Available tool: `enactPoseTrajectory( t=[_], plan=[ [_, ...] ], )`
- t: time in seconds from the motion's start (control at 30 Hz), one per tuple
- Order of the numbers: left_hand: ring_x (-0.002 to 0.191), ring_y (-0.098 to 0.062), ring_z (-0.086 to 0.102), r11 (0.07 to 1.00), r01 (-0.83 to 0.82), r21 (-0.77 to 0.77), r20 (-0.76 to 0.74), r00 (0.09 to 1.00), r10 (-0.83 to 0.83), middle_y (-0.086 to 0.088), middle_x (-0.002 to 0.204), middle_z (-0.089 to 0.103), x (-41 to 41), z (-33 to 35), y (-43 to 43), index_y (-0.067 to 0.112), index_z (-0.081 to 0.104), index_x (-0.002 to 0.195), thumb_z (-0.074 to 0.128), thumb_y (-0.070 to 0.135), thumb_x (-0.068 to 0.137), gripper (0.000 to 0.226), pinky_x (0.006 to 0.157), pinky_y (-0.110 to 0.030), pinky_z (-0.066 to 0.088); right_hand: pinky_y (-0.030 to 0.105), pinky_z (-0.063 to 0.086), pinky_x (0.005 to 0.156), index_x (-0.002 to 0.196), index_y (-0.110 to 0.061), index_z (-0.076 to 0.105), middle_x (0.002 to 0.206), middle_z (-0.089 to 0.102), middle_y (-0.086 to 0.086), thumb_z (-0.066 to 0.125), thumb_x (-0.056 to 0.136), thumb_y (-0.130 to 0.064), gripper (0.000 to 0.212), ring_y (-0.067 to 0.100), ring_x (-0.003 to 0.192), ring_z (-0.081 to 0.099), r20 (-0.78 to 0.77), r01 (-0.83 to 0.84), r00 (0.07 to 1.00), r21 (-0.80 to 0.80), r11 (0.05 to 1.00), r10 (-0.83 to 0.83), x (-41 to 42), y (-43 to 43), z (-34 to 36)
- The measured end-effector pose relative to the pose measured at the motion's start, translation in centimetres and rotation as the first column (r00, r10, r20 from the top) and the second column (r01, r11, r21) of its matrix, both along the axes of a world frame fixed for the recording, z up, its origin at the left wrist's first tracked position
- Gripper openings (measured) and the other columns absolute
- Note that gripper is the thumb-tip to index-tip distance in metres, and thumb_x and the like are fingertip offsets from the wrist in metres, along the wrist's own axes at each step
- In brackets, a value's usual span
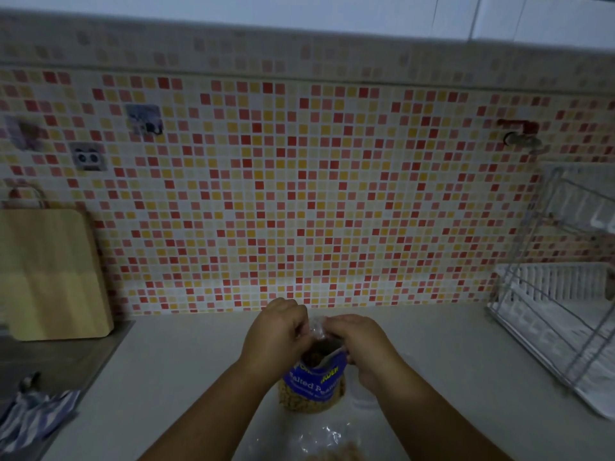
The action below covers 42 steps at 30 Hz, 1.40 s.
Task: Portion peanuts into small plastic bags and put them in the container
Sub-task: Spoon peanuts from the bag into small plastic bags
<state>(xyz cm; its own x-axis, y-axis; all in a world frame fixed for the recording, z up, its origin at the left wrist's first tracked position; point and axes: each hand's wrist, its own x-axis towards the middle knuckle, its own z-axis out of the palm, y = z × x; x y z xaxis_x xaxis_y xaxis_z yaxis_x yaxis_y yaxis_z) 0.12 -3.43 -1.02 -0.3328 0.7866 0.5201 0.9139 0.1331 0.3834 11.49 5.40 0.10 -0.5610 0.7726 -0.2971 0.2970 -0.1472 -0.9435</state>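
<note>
A blue salted-peanuts pack (314, 385) stands upright on the pale counter (186, 377), its top open and peanuts showing through its clear lower part. My left hand (276, 334) and my right hand (361, 344) meet just above its mouth, both pinching a small clear plastic bag (317, 327). A spoon handle (329, 357) seems to stick out of the pack's mouth. Near the bottom edge lies another clear bag (327, 440) with peanuts inside. No container is clearly visible; a pale shape under my right wrist is too dim to tell.
A wooden cutting board (50, 274) leans on the mosaic wall at left, above a steel sink surface (60, 357). A striped cloth (33, 417) lies at bottom left. A wire dish rack (562, 294) with a white tray stands at right.
</note>
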Motion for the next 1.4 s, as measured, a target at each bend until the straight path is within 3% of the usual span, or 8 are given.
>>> enactPoseTrajectory(
  t=[0.2, 0.37, 0.57, 0.77, 1.0, 1.1, 1.23, 1.4],
  plan=[
    [0.064, -0.002, 0.035, 1.000, 0.019, -0.001, -0.221, 0.975, -0.019, 0.009, 0.058, 0.052, -0.1, -0.4, 0.2, 0.023, 0.048, 0.057, 0.080, 0.027, 0.060, 0.032, 0.055, -0.010, 0.023, 0.045, 0.047, 0.099, 0.073, -0.015, 0.073, 0.099, 0.073, 0.010, 0.071, 0.077, -0.039, 0.025, 0.029, 0.103, 0.062, -0.008, -0.037, 0.999, 0.003, 0.999, 0.037, 0.0, 0.0, 0.2],
    [0.064, -0.005, 0.040, 1.000, 0.011, -0.008, -0.133, 0.991, -0.012, 0.006, 0.064, 0.056, -0.6, -0.8, 0.4, 0.020, 0.053, 0.062, 0.076, 0.024, 0.068, 0.024, 0.055, -0.008, 0.024, 0.027, 0.045, 0.073, 0.071, -0.013, 0.075, 0.077, 0.075, 0.001, 0.068, 0.082, -0.032, 0.023, 0.016, 0.082, 0.065, -0.108, -0.088, 0.990, 0.035, 0.996, 0.091, 0.8, 0.1, 0.3],
    [0.088, -0.004, 0.051, 0.996, 0.082, -0.019, 0.055, 0.995, -0.081, 0.009, 0.096, 0.064, -0.2, -1.1, 0.1, 0.024, 0.067, 0.098, 0.063, 0.032, 0.084, 0.017, 0.073, -0.012, 0.039, 0.030, 0.053, 0.082, 0.079, -0.009, 0.076, 0.083, 0.076, 0.005, 0.070, 0.080, -0.022, 0.014, 0.019, 0.086, 0.070, -0.128, -0.050, 0.990, 0.098, 0.994, 0.062, 0.8, 0.0, 0.5],
    [0.084, -0.005, 0.050, 0.996, 0.088, -0.016, 0.047, 0.995, -0.087, 0.005, 0.090, 0.068, -0.2, -1.0, 0.0, 0.026, 0.070, 0.089, 0.057, 0.025, 0.088, 0.013, 0.069, -0.008, 0.031, 0.018, 0.052, 0.072, 0.082, -0.015, 0.077, 0.082, 0.077, 0.000, 0.069, 0.082, -0.032, 0.019, 0.008, 0.079, 0.072, -0.143, -0.078, 0.984, 0.168, 0.983, 0.102, 0.9, 0.1, 0.4],
    [0.096, -0.007, 0.050, 0.997, -0.001, -0.080, -0.049, 0.999, -0.003, 0.010, 0.100, 0.064, -0.1, -0.9, 0.3, 0.026, 0.067, 0.098, 0.055, 0.033, 0.088, 0.017, 0.077, -0.014, 0.032, 0.033, 0.054, 0.082, 0.072, -0.024, 0.070, 0.089, 0.071, 0.000, 0.057, 0.089, -0.017, 0.022, 0.016, 0.086, 0.065, 0.034, -0.040, 0.999, 0.408, 0.912, 0.028, 0.7, 0.0, 0.1],
    [0.088, -0.008, 0.057, 0.996, -0.014, -0.083, 0.134, 0.991, 0.026, 0.007, 0.094, 0.067, 0.2, -0.7, 0.4, 0.023, 0.068, 0.092, 0.059, 0.025, 0.086, 0.011, 0.078, -0.021, 0.048, 0.036, 0.054, 0.081, 0.069, -0.024, 0.066, 0.086, 0.070, 0.002, 0.059, 0.088, -0.017, 0.020, 0.019, 0.085, 0.066, 0.030, 0.000, 0.999, 0.392, 0.920, -0.012, 0.6, 0.3, -0.3],
    [0.080, -0.014, 0.067, 0.999, -0.032, 0.000, 0.683, 0.730, 0.024, -0.001, 0.081, 0.071, 0.6, -0.4, 0.7, 0.019, 0.071, 0.077, 0.061, 0.015, 0.083, 0.012, 0.074, -0.026, 0.057, 0.036, 0.054, 0.079, 0.073, -0.017, 0.066, 0.083, 0.069, 0.004, 0.062, 0.086, -0.019, 0.014, 0.020, 0.082, 0.065, 0.043, 0.038, 0.997, 0.421, 0.906, -0.062, 0.4, 0.2, -0.7],
    [0.075, -0.017, 0.071, 0.998, 0.016, 0.064, 0.907, 0.415, -0.065, -0.010, 0.078, 0.074, 1.2, 0.2, 0.8, 0.009, 0.074, 0.079, 0.070, 0.021, 0.081, 0.013, 0.066, -0.020, 0.055, 0.030, 0.052, 0.069, 0.063, -0.021, 0.063, 0.074, 0.067, 0.003, 0.067, 0.081, -0.018, 0.019, 0.017, 0.075, 0.064, 0.062, -0.010, 0.998, 0.434, 0.901, -0.019, 0.3, -0.2, -0.7]
  ],
)
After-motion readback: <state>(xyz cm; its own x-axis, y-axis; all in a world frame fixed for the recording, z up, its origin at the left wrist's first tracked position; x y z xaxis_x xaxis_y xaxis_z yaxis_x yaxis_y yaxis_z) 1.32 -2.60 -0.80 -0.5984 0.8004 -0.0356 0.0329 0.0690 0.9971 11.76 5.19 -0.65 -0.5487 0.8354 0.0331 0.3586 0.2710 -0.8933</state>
